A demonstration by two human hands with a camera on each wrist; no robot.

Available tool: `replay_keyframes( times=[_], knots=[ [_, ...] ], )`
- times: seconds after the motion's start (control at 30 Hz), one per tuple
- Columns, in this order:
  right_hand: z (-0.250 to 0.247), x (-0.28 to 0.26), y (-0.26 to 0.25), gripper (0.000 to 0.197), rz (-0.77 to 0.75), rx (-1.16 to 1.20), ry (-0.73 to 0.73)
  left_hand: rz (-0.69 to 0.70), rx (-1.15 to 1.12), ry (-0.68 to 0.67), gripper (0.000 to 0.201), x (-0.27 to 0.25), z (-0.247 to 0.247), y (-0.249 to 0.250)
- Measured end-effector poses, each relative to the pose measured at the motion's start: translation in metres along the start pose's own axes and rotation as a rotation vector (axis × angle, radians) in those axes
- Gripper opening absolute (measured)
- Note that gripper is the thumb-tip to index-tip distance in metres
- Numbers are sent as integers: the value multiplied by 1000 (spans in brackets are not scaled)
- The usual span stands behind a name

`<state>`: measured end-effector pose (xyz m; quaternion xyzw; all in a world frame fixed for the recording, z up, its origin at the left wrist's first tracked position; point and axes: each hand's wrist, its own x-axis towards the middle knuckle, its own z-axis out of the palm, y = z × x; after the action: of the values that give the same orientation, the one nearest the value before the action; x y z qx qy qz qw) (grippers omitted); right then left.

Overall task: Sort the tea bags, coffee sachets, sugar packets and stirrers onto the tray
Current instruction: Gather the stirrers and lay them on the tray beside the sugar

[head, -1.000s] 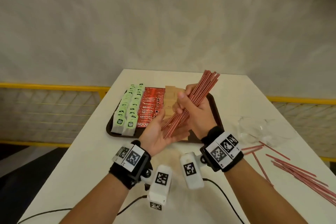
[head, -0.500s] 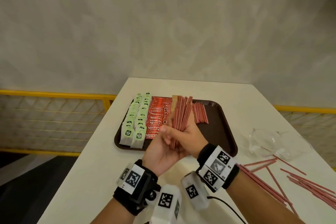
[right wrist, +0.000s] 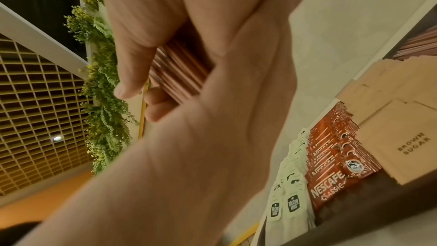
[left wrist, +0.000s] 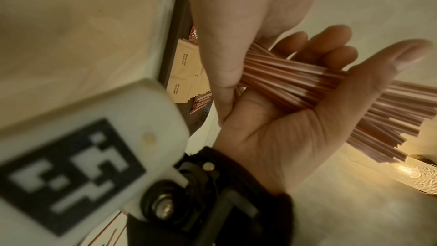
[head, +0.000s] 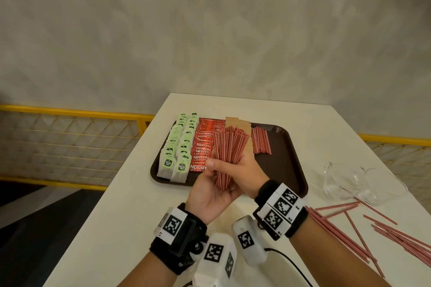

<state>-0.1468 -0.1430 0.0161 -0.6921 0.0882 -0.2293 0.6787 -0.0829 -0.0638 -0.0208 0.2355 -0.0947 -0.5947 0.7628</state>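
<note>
A fanned bundle of red stirrers (head: pixel 229 154) stands upright over the near edge of the brown tray (head: pixel 289 170). My left hand (head: pixel 210 186) cups its lower end, thumb pressed on the front. My right hand (head: pixel 249 171) grips it from the right. The left wrist view shows the stirrers (left wrist: pixel 295 81) lying across my left palm (left wrist: pixel 283 132), fingers curled behind them. In the right wrist view, thumb and fingers clamp the stirrers (right wrist: pixel 179 74). On the tray lie green tea bags (head: pixel 179 147), red coffee sachets (head: pixel 203 144), brown sugar packets (head: pixel 235 121) and a short row of stirrers (head: pixel 261 140).
Loose stirrers (head: pixel 349 223) lie scattered on the white table (head: pixel 116 216) at the right. A crumpled clear plastic bag (head: pixel 349 179) sits beyond them. A yellow railing (head: pixel 70 114) runs behind the table's left edge.
The bundle has swung from slanting up to the right to standing upright and has fanned out. Both hands stay on it.
</note>
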Motion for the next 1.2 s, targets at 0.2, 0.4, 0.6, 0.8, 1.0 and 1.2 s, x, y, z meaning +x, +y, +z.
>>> replay_keyframes(
  times=[0.2,0.4,0.6,0.8,1.0,1.2],
  knots=[
    [-6,2,-6,9,-31,4,-39,-19,-17,18,43,1,-1,1],
    [-3,5,-4,21,-2,103,-75,-6,33,31,44,1,3,-2],
    [-1,5,-10,30,-63,75,-46,-46,8,39,38,0,4,1],
    [4,2,-8,32,-95,17,-48,2,73,22,32,0,8,3],
    [-2,2,-2,28,-66,-69,-52,78,385,86,43,2,15,19],
    [-13,6,6,25,41,-383,-69,472,1069,241,49,10,72,57]
  ],
)
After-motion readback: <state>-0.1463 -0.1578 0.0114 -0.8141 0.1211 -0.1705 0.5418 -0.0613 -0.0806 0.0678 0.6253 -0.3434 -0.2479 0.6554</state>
